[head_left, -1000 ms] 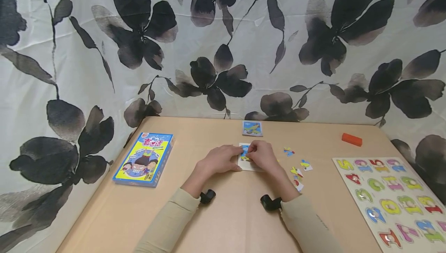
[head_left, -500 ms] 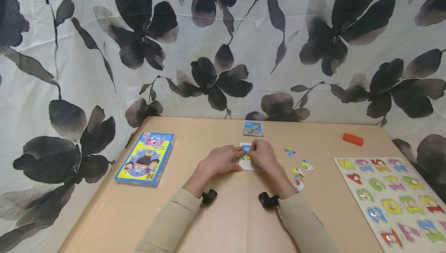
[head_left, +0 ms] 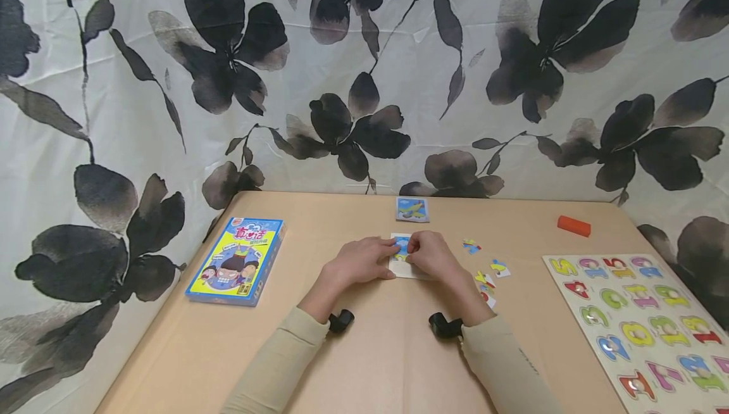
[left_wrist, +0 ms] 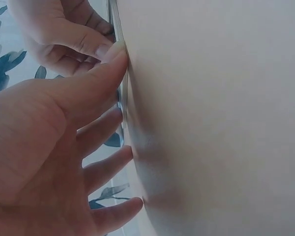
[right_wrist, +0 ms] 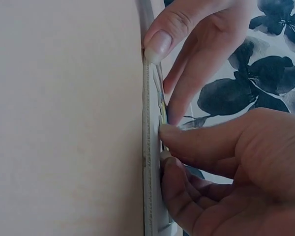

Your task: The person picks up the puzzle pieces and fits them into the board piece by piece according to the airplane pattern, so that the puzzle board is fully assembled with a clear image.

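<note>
A small white puzzle board [head_left: 402, 269] lies at the middle of the table, with blue jigsaw pieces [head_left: 401, 242] in its upper part. My left hand [head_left: 359, 260] steadies it from the left, fingers fairly straight. In the right wrist view the left thumb presses the rim of the board [right_wrist: 149, 147] and a fingertip touches its face. My right hand [head_left: 437, 256] bends over the right side, thumb and forefinger pinching a small puzzle piece at the board's surface. Those fingertips mostly hide the piece. Several loose puzzle pieces [head_left: 485, 279] lie right of the right hand.
A blue picture card [head_left: 412, 209] lies behind the board. The blue and yellow box [head_left: 235, 261] stands at left. At right are an orange block [head_left: 574, 226] and a large number and letter board [head_left: 638, 325]. A floral cloth [head_left: 364, 78] hangs behind the table [head_left: 376, 357].
The right hand's fingers shift slightly over the board, still pinching. The left hand stays at the board's left side. The loose pieces stay where they were.
</note>
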{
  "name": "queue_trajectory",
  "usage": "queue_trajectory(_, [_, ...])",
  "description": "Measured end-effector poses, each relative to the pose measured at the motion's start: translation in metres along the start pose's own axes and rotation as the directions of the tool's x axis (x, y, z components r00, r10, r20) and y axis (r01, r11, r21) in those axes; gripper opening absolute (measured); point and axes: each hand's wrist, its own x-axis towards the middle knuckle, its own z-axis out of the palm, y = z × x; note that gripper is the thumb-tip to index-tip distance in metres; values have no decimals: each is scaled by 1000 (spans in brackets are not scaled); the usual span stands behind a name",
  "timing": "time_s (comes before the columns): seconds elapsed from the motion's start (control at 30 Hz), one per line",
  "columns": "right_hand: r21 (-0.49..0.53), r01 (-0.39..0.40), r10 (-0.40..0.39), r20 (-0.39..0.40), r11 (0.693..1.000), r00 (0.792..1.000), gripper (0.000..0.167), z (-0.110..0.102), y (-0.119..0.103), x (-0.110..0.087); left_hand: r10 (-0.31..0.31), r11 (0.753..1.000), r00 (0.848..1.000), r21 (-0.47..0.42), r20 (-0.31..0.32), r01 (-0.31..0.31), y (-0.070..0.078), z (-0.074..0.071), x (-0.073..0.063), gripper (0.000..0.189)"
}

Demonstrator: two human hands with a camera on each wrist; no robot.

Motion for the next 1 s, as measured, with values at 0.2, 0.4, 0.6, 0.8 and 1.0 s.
queue_trajectory(0.2, [-86,35,-36,-2,996,999,7,0,-1,-1,2,1000,1000,24,-11,-2,1,-2,-1,65])
queue_trajectory(0.4, [-190,69,-74,-21,979,997,10,0,0,0,12,999,1000,53,-8,-11,3,-3,-2,66])
queue_trajectory(0.6, [-144,35,-41,-40,989,998,14,3,2,1,35,999,999,3,-3,-35,-2,1,-2,65])
queue_trajectory(0.8, [-101,53,-55,-13,994,998,12,-1,11,2,52,998,999,-19,-5,-52,-4,3,0,65])
queue_trajectory(1.0, [-7,139,-138,50,990,989,7,-33,26,-7,28,999,1000,30,-2,-28,-3,2,2,65])
